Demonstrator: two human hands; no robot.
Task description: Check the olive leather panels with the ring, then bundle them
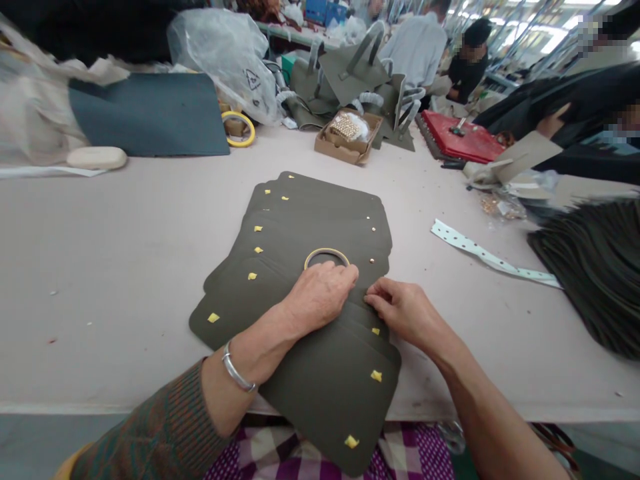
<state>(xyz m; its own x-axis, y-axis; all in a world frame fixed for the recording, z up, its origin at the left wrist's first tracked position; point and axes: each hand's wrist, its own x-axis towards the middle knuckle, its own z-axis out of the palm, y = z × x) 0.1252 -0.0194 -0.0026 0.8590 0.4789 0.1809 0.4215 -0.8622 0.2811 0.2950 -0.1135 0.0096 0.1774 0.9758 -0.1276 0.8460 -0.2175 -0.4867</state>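
A fanned stack of dark olive leather panels [320, 220] lies on the pale table [110, 267], each with small yellow tabs and brass studs. My left hand [320, 297] is closed round a roll of yellow tape [327, 253] resting on the panels. My right hand [400, 310] sits just beside it, fingertips pinched together on a panel's edge; what they pinch is too small to make out. The nearest panel [330, 393] hangs over the table's front edge.
A cardboard box of brass fittings [349, 135], olive bag parts [350, 80], another tape roll [239, 128], a grey sheet [150, 113] and plastic bags stand at the back. A punched white strip [480, 253] and a dark stack [595, 267] lie right. Other people work beyond.
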